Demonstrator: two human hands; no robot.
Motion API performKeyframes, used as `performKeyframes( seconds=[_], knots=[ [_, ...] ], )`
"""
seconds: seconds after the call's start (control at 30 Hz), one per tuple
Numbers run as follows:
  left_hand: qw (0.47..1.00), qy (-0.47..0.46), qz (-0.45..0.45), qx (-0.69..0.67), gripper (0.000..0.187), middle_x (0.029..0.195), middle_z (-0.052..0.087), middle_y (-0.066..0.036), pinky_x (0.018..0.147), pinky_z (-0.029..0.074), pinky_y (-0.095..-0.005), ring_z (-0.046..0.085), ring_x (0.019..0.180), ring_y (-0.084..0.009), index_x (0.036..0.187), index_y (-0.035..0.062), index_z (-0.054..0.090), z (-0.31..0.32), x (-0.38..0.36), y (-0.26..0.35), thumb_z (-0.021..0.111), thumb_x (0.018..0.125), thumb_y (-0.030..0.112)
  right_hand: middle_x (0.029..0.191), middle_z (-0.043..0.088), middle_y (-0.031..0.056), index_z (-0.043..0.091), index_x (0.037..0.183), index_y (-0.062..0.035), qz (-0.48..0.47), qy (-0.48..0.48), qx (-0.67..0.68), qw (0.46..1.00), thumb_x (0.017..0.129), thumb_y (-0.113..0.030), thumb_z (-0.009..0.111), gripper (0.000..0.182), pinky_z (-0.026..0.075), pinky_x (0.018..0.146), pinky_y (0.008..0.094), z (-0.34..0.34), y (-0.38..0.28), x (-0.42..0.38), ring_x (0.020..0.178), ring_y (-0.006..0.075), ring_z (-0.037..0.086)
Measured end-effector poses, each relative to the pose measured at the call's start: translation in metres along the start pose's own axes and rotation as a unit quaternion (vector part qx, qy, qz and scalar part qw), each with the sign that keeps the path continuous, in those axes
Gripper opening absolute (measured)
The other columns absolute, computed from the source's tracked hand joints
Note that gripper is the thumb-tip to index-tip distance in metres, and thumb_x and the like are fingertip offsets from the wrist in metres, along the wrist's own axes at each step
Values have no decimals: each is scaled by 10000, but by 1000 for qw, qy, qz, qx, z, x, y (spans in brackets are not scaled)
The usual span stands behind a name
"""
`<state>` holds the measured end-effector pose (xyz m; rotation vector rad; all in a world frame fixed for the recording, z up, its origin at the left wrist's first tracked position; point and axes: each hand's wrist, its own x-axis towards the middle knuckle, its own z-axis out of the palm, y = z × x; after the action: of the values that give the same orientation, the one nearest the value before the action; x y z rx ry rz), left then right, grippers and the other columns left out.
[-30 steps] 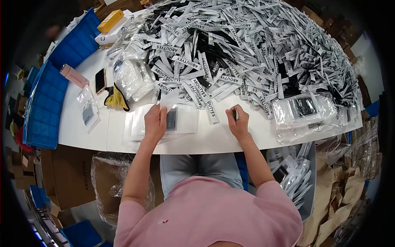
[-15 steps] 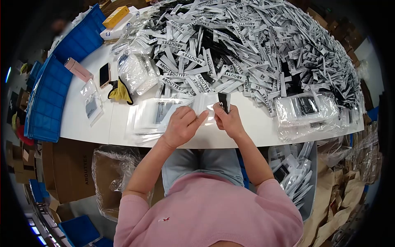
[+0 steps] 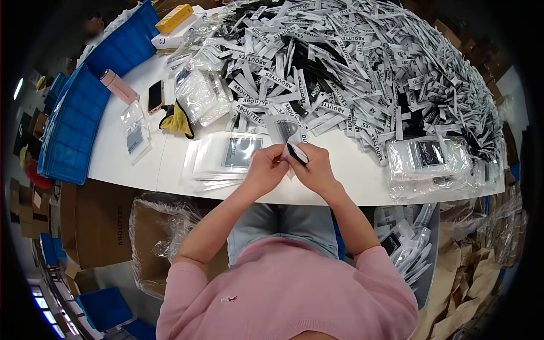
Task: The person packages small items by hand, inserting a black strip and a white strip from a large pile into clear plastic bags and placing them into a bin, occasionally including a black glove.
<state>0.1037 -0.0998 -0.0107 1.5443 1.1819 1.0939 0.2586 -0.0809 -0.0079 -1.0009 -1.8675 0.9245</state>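
Over the table's (image 3: 365, 181) near edge, left hand (image 3: 266, 170) pinches a clear bag (image 3: 279, 127), right hand (image 3: 315, 167) a black packet (image 3: 298, 154), fingers closed.

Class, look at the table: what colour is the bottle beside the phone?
The bottle is pink; it shows best in the head view, the only one given.

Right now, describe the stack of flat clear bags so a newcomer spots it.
Start at the white table with its big heap of printed packets. Just left of the person's left hand, near the table's front edge, lies the stack of clear bags. Unlike the crumpled plastic bundle behind it, it lies flat and fanned, a grey panel on top.
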Motion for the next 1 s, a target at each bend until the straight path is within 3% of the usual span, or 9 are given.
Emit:
performKeyframes(
  seconds=[0.07,0.33,0.4,0.47,0.53,0.73,0.87,0.93,1.0],
  knots=[
    [999,21,-5,46,256,568,522,-8,484,376,-234,428,526,-40,933,21,649,-1,6,-6,567,700,-45,692,560,122,566,823,-8,-154,72,-147,974,688,-67,661,175,435,509,351,0,-6,3,571,286,551],
    [998,53,-37,-12,279,601,586,-36,494,394,-230,476,531,-54,947,31,667,-11,24,-8,575,693,-39,718,558,113,533,788,-40,-146,67,-82,984,640,-67,660,196,448,521,370,3,-16,-2,615,305,561],
    [989,-57,71,119,369,591,569,-64,501,412,-246,511,522,-83,1032,58,640,-15,22,2,542,694,-53,709,551,121,531,768,-32,-135,67,-72,986,639,-56,667,189,443,523,371,-2,-18,2,615,312,557],
    [960,86,162,213,477,596,543,-77,458,413,-295,510,473,-181,1082,103,625,-17,21,28,543,644,-68,688,543,127,534,780,-23,-173,107,-164,965,652,-48,670,189,442,518,370,-9,-4,7,606,323,554],
    [870,139,304,362,545,616,551,-86,429,404,-341,499,469,-249,1104,145,627,-26,24,33,539,613,-76,695,554,139,541,816,-17,-119,128,-160,972,671,-58,662,194,448,517,367,-7,4,15,601,327,560],
    [890,234,266,287,580,554,455,-74,432,386,-311,423,436,-196,1124,165,629,-26,42,22,510,634,-121,1002,572,182,459,1144,-10,-111,90,-138,980,842,-292,602,438,486,651,395,10,-14,8,801,319,601],
    [885,188,297,305,579,544,424,-70,445,386,-315,461,472,-201,1140,138,618,-17,29,21,530,626,-111,898,592,195,493,1078,14,88,18,22,996,880,-230,517,315,469,676,353,15,2,18,792,329,585],
    [865,151,325,351,588,538,414,-68,445,385,-320,457,470,-201,1168,129,596,-8,22,11,550,627,-99,846,594,180,504,1027,25,85,15,229,970,885,-166,455,243,459,677,328,28,18,23,766,315,575],
    [881,185,291,324,620,541,434,-70,442,388,-317,466,468,-202,1216,135,554,-7,22,7,560,639,-91,821,585,153,511,998,21,85,5,198,976,877,-128,438,205,459,685,344,32,-9,24,727,310,561]
  ],
)
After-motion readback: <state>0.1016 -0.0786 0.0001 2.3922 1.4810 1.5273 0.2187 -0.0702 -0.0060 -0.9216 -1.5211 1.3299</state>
